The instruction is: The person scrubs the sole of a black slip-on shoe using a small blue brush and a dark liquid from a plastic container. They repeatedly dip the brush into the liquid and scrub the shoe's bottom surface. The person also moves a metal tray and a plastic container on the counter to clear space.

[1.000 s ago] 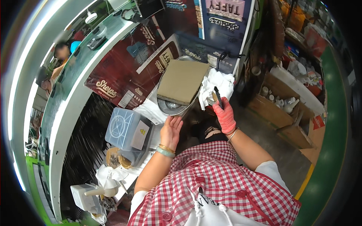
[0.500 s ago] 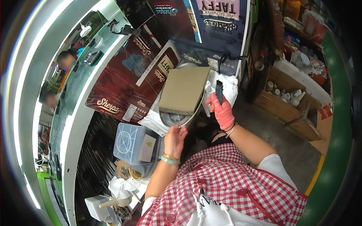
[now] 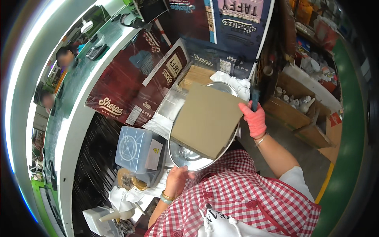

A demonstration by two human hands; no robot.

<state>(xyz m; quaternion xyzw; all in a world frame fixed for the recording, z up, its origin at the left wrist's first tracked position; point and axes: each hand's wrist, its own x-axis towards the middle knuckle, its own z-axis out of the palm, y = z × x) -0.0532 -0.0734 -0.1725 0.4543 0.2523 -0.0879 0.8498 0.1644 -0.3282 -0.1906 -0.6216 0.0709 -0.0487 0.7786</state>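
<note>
A flat beige square board [image 3: 205, 118] lies tilted across a round shiny metal basin [image 3: 189, 156]. My bare left hand [image 3: 176, 179], with bracelets at the wrist, closes its fingers on the basin's near rim. My right hand [image 3: 254, 118], in a pink glove, is at the board's right corner, its thumb touching or very close to the edge. A short dark flat tool [image 3: 255, 99] stands up from that hand's grip; its exact kind I cannot make out. What lies under the board is mostly hidden.
A translucent bluish lidded box [image 3: 136, 148] stands on the left. White cloth [image 3: 233, 83] and a wooden block [image 3: 197, 76] lie behind the basin. Printed cardboard panels [image 3: 122, 87] line the back. Cardboard boxes [image 3: 288, 114] with small white parts sit at right.
The basin and board have come nearer and turned, uncovering the wooden block behind. My right hand has moved right and down to the board's corner. My left hand has moved down with the rim.
</note>
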